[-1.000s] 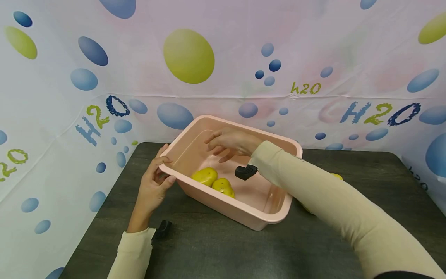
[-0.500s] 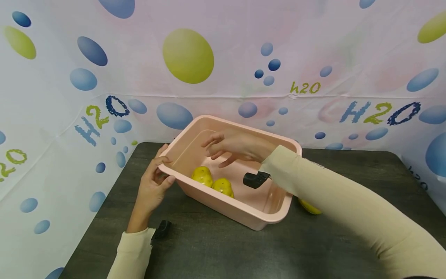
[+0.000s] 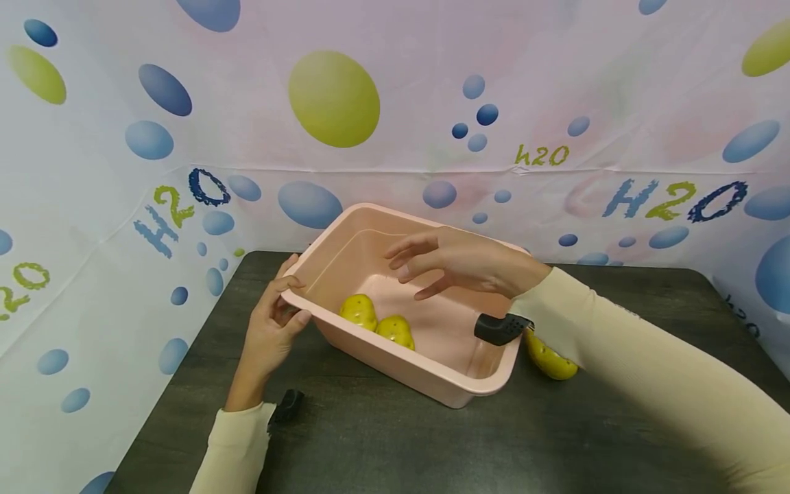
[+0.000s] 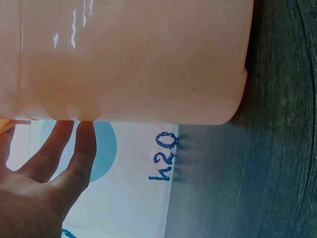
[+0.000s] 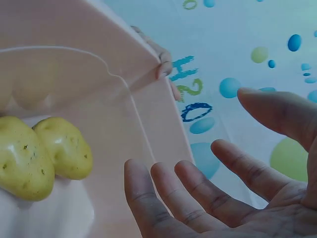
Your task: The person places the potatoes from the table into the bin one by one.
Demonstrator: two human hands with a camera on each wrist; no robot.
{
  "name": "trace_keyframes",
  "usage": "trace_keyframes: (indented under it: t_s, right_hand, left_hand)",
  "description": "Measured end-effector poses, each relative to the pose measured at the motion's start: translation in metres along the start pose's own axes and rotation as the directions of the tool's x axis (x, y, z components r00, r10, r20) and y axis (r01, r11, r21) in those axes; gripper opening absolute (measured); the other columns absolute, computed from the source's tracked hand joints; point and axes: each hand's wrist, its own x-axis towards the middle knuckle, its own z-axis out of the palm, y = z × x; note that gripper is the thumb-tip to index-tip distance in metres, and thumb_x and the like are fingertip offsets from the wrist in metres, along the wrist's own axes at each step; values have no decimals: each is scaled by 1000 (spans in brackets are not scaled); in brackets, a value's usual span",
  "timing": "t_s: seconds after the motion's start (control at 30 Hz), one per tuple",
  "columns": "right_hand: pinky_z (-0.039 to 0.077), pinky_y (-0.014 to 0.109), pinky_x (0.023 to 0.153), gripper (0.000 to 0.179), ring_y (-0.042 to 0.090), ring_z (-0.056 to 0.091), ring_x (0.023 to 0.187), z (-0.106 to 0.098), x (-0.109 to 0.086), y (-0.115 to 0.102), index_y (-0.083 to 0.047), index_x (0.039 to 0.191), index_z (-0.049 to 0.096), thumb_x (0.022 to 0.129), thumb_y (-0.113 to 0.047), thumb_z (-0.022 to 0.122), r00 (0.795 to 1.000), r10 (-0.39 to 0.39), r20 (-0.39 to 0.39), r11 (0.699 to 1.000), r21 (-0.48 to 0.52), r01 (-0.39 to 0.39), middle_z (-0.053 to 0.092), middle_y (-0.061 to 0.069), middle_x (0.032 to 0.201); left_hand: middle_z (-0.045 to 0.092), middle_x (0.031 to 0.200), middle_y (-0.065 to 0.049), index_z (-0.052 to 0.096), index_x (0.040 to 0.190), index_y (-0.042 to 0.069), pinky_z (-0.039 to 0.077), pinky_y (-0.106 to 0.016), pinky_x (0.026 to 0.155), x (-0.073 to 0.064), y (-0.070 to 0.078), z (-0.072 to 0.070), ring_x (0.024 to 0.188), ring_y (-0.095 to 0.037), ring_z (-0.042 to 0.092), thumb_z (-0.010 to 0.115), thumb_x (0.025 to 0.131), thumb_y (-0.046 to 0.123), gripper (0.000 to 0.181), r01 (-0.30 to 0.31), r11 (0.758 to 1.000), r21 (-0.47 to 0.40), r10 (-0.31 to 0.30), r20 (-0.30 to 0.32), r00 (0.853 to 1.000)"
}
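Observation:
A pink plastic tub (image 3: 382, 360) stands on the table, with two yellow potatoes inside at its near left: one potato (image 3: 358, 311) and, touching it, another potato (image 3: 396, 331). My left hand (image 3: 267, 333) grips the tub's rim at the left corner, thumb on the near side. In the left wrist view its fingers (image 4: 85, 148) lie along the tub's wall. My right hand (image 3: 463, 261) hovers over the tub, palm facing left, fingers spread and slightly bent, holding nothing. The right wrist view shows both potatoes (image 5: 25, 161) apart from its fingertips (image 5: 136, 173).
Just right of the tub, a third potato (image 3: 551, 358) lies on the dark wooden table (image 3: 370, 439), partly covered by the right sleeve. A printed backdrop (image 3: 420, 41) with blue and green dots rises behind the table and along its left side.
My right hand has drawn back to the right over the tub. The left potato inside has rolled to show a rounder end. More of the outside potato shows. My left hand stays put.

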Motion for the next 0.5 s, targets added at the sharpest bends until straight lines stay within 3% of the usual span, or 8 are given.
trace_keyframes:
  t_s: [0.5]
  right_hand:
    - [53,52,108,54,37,50,143,-24,-48,13,-4,150,50,100,-15,64,1000,-24,-15,1000,4,24,46,13,160]
  left_hand:
    - [31,171,-12,52,129,-7,50,-17,103,0,2,1,137,-12,53,68,91,-14,42,17,1000,-5,-17,-13,1000]
